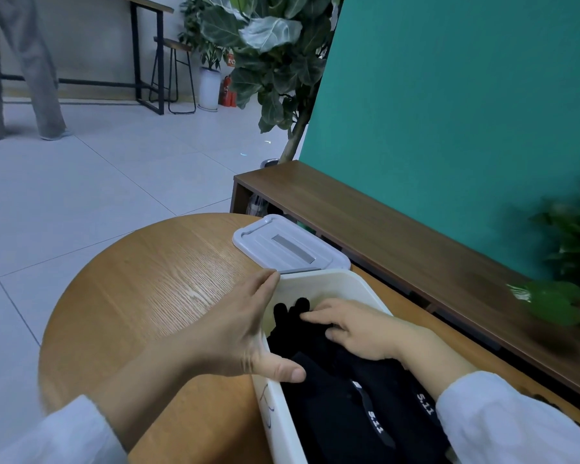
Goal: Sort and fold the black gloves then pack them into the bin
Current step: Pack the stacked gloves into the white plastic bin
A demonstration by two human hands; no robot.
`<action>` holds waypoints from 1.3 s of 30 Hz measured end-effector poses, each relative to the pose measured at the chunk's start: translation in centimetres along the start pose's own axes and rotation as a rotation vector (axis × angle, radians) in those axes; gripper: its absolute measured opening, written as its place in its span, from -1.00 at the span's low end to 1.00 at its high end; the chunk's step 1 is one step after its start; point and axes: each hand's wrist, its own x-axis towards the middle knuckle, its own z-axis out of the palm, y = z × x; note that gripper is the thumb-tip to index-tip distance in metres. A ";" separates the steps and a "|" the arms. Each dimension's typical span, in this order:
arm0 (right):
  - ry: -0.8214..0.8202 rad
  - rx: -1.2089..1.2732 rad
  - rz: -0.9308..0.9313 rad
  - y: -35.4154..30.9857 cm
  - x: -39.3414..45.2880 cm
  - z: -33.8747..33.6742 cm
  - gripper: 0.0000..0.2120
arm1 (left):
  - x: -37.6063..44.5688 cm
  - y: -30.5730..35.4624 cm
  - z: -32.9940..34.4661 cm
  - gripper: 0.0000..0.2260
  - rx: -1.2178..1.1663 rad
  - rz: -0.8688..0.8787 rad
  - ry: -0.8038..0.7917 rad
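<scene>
**Packing gloves into bin: final tuck in progress**

Head view. Black gloves (342,390) lie inside the white bin (278,420), which sits on the round wooden tabletop (154,279). The left hand (238,333) is at the bin's left wall: fingers straight along the outside, thumb hooked over the rim, steadying rather than gripping tightly. The right hand (355,329) is inside the bin, fingers nearly flat and spread, pressing on the top glove; it does not appear to pinch anything. Several glove fingertips stand up just beyond the right hand's fingers, near the far wall. The bin's lid (288,246) lies on the tabletop just behind the bin, off.

Judgement on the step: the gloves appear stowed and are being pressed level. To do it well, keep the left hand bracing the wall so the bin does not slide, press evenly with a flat palm, and fold the raised fingertips down below the rim so the lid can seat.

Markings: two glove straps read "5.11" in white. Faint pen marks show on the bin's outer left wall; not legible.
</scene>
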 end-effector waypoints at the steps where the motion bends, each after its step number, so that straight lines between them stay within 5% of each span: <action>1: 0.022 -0.002 0.002 0.1 -0.2 0.0 -0.53 | 0.0 0.0 0.0 0.33 0.010 0.001 0.001; 21: -0.098 -0.126 0.008 -1.4 1.7 1.1 -0.34 | 0.4 -0.5 0.3 0.34 0.083 0.032 0.026; 30: 0.041 0.033 0.109 -2.5 -3.2 -1.3 -0.52 | -0.2 0.0 0.2 0.33 0.158 0.076 0.067; 39: 0.260 -0.031 0.298 -4.7 -10.7 -1.2 -0.47 | -1.4 1.1 -0.6 0.38 0.298 0.269 0.028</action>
